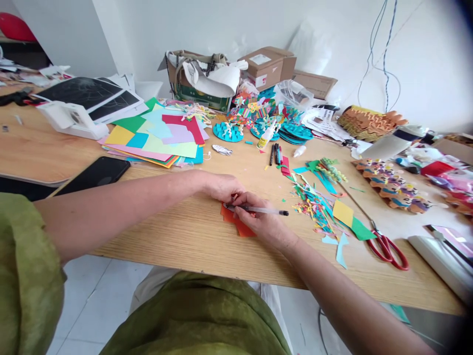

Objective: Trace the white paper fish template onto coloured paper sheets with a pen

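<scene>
My right hand is closed around a pen with a clear barrel and a black end, which points to the right. Under the hand lies a small piece of orange paper with a stepped edge, near the table's front edge. My left hand rests at the far side of this paper, its fingers curled down onto it and touching the right fingers. The pen's tip and the left fingertips are mostly hidden between the hands.
Coloured paper sheets and a black phone lie left on the wooden table. To the right are paper scraps and red-handled scissors. Markers, a glue bottle and cardboard boxes stand farther back.
</scene>
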The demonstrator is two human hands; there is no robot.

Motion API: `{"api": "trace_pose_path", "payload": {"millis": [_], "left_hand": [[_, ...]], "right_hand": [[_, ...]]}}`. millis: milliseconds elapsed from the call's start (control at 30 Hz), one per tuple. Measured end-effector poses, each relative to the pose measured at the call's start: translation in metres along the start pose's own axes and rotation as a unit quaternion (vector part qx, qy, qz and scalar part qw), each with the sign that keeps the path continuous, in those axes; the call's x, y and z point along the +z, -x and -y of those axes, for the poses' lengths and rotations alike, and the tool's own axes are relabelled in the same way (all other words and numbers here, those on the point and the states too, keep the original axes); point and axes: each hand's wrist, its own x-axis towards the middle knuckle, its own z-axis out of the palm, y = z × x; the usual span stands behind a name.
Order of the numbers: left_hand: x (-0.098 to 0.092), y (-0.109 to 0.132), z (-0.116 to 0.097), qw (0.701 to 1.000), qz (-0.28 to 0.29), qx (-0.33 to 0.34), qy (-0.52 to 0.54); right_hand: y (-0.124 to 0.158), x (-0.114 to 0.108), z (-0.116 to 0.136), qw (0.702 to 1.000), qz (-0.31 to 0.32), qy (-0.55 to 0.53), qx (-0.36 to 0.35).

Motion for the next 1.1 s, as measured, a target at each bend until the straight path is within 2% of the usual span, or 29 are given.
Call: {"api": "trace_pose_path", "payload": {"millis": [600, 1100], "left_hand": [[0.0002, 0.0012, 0.0047, 0.998, 0.008, 0.024, 0.056], [-0.0004, 0.0025, 0.0045, 0.998, 0.01, 0.023, 0.059]], "right_hand": [[0.0014, 0.0038, -0.0036, 1.0, 0.012, 0.015, -0.021], [0.0007, 0.0075, -0.0052, 0.999, -0.008, 0.03, -0.021]]}}
